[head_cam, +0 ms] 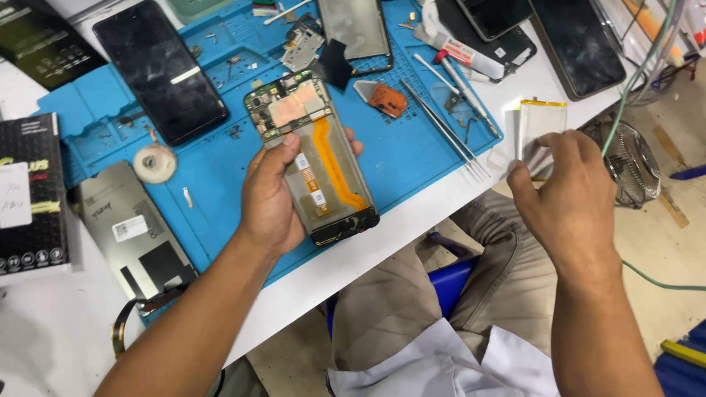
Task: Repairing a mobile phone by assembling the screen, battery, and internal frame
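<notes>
**Orange ribbon cable exposed as opened phone is held over the mat**

Orange flex runs down the opened phone (315, 158), which the left hand (273, 198) grips around its sides above the blue work mat (220, 158). The right hand (570, 192), fingers pinched, holds a silvery battery pouch (538, 121) past the table's right edge. Squeezed or bent, that pouch could puncture; the bare cable could snag on the tweezers (441, 125) nearby. At far left a black box (29, 195) carries a white label; a grey panel (132, 228) near it has a white sticker.
</notes>
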